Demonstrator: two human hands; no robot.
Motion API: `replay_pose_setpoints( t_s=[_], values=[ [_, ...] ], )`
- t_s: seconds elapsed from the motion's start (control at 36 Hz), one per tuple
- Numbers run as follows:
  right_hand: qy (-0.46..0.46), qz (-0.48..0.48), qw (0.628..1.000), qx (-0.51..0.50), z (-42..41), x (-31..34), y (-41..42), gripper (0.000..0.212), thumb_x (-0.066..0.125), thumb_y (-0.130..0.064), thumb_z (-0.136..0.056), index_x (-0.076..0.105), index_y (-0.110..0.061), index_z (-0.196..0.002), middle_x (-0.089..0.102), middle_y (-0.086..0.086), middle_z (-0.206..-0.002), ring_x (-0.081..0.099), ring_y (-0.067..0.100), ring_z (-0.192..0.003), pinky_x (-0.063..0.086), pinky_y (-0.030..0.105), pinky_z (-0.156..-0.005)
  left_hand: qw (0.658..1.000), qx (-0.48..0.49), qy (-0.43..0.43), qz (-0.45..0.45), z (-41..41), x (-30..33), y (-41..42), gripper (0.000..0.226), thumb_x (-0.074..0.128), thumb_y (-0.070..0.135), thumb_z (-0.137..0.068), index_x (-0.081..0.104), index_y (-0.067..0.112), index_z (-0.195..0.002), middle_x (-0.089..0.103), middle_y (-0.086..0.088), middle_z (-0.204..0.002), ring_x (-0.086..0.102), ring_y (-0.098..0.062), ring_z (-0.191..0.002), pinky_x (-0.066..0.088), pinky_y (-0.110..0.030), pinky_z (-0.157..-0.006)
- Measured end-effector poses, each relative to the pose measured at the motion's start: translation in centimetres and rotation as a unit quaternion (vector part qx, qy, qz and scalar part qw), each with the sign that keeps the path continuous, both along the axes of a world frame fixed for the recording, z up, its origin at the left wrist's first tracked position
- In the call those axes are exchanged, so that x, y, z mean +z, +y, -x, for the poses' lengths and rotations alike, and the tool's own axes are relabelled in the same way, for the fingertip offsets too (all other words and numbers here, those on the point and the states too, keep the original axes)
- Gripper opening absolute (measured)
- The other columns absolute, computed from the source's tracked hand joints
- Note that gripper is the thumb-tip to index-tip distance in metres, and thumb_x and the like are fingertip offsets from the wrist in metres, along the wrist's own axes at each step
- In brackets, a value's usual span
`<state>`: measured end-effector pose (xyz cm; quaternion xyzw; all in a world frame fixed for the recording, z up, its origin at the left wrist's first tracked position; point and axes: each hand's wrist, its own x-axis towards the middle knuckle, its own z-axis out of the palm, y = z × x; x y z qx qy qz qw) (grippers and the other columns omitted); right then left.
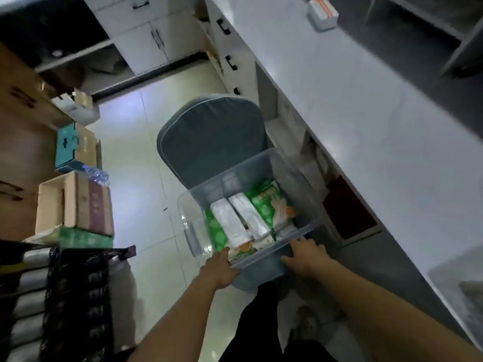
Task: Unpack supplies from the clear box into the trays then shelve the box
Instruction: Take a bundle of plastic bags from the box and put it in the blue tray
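A clear plastic box (pixel 285 168) rests on the seat of a grey padded chair (pixel 211 134). Inside lie green printed packs (pixel 271 199) and white wrapped rolls (pixel 230 223). My left hand (pixel 222 267) grips the box's near left corner, thumb over the rim. On the near right rim my right hand (pixel 305 254) holds on with the fingers curled over the edge. The lower part of the box front is hidden by my hands.
A long grey counter (pixel 366 105) runs along the right with a small white and orange box (pixel 322 13) at its far end. Cardboard boxes (pixel 75 202) stack on the left. A black crate (pixel 75 304) stands near left. White cabinets (pixel 146 35) at back.
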<state>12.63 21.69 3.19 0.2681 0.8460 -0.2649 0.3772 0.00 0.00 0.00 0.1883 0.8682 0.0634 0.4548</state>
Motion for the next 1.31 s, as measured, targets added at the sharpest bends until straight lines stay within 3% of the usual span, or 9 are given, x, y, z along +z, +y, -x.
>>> replay_pose_setpoints(
  t_s=[0.11, 0.42, 0.72, 0.83, 0.94, 1.11, 1.17, 1.22, 1.31],
  values=[
    [-0.004, 0.003, 1.000, 0.014, 2.3, -1.1, 0.4, 0.067, 0.046, -0.051, -0.095, 0.024, -0.023, -0.152, 0.026, 0.009, -0.160, 0.027, 0.033, -0.145, 0.021, 0.055, -0.116, 0.998, 0.044, -0.016, -0.035, 2.5, -2.4, 1.6, 0.072, 0.060, 0.052, -0.082, 0.040, 0.028, -0.147, 0.053, -0.008, -0.144, 0.055, -0.030, -0.124, 0.047, -0.038, -0.100],
    [-0.120, 0.001, 0.989, 0.087, 8.6, -4.8, 2.2, 0.073, 0.042, -0.048, -0.093, 0.008, -0.031, -0.155, 0.009, 0.005, -0.164, 0.007, 0.031, -0.150, 0.011, 0.061, -0.116, 0.977, 0.188, -0.082, -0.054, 12.1, -13.3, 6.4, 0.075, 0.065, 0.024, -0.091, 0.026, 0.021, -0.156, 0.026, -0.020, -0.159, 0.034, -0.035, -0.142, 0.035, -0.037, -0.112],
    [-0.136, 0.014, 0.990, 0.031, 5.8, -7.7, 3.7, 0.067, 0.033, -0.055, -0.094, 0.018, -0.031, -0.154, 0.008, 0.000, -0.165, -0.003, 0.026, -0.152, 0.006, 0.061, -0.115, 0.772, 0.625, -0.094, -0.058, 15.8, -18.9, 9.3, 0.083, 0.075, 0.008, -0.084, 0.027, 0.005, -0.151, 0.042, -0.017, -0.150, 0.050, -0.035, -0.130, 0.045, -0.045, -0.105],
    [-0.128, 0.023, 0.992, 0.007, 5.4, -7.9, 3.9, 0.065, 0.035, -0.048, -0.093, 0.018, -0.030, -0.154, 0.006, 0.000, -0.166, -0.005, 0.024, -0.152, 0.010, 0.059, -0.115, 0.813, 0.576, -0.081, 0.000, 15.9, -19.7, 10.3, 0.058, 0.062, 0.016, -0.093, 0.042, 0.003, -0.145, 0.050, -0.018, -0.145, 0.053, -0.035, -0.129, 0.050, -0.030, -0.074],
    [-0.125, 0.030, 0.992, -0.006, 5.1, -8.2, 4.1, 0.070, 0.041, -0.054, -0.091, 0.019, -0.032, -0.154, 0.006, -0.002, -0.165, -0.003, 0.022, -0.151, 0.014, 0.057, -0.115, 0.933, 0.344, 0.009, 0.105, 15.4, -18.5, 10.2, 0.037, 0.062, 0.030, -0.094, 0.057, 0.015, -0.129, 0.060, -0.006, -0.133, 0.056, -0.023, -0.126, 0.045, -0.028, -0.099],
    [-0.122, 0.044, 0.991, -0.020, 5.1, -7.3, 4.9, 0.071, 0.047, -0.050, -0.089, 0.022, -0.030, -0.153, 0.012, -0.004, -0.164, 0.005, 0.020, -0.151, 0.017, 0.056, -0.115, 0.949, 0.301, 0.010, 0.096, 15.4, -17.0, 9.8, 0.039, 0.068, 0.032, -0.090, 0.060, 0.017, -0.125, 0.060, -0.004, -0.131, 0.057, -0.020, -0.123, 0.046, -0.024, -0.097],
    [-0.123, 0.051, 0.991, -0.024, 5.6, -6.5, 5.5, 0.069, 0.050, -0.049, -0.087, 0.028, -0.032, -0.150, 0.021, -0.004, -0.161, 0.018, 0.023, -0.148, 0.020, 0.054, -0.114, 0.913, 0.406, 0.005, 0.045, 15.5, -15.6, 9.8, 0.040, 0.068, 0.029, -0.090, 0.060, 0.015, -0.127, 0.059, -0.006, -0.132, 0.059, -0.017, -0.115, 0.048, -0.024, -0.092],
    [-0.117, 0.057, 0.991, -0.027, 6.5, -5.3, 6.2, 0.063, 0.053, -0.048, -0.085, 0.037, -0.034, -0.144, 0.036, -0.001, -0.154, 0.031, 0.026, -0.141, 0.026, 0.051, -0.113, 0.805, 0.591, -0.037, -0.036, 15.6, -13.3, 10.3, 0.037, 0.058, 0.015, -0.095, 0.058, 0.006, -0.131, 0.060, -0.014, -0.131, 0.060, -0.019, -0.092, 0.049, -0.026, -0.079],
    [-0.081, 0.072, 0.994, -0.008, 8.1, -3.4, 7.9, 0.053, 0.058, -0.048, -0.085, 0.050, -0.030, -0.134, 0.053, 0.003, -0.141, 0.048, 0.028, -0.131, 0.039, 0.044, -0.107, 0.788, 0.606, -0.026, -0.106, 14.1, -9.4, 9.8, 0.038, 0.054, -0.003, -0.091, 0.061, 0.002, -0.128, 0.065, -0.016, -0.122, 0.062, -0.030, -0.103, 0.050, -0.031, -0.088]
  ],
)
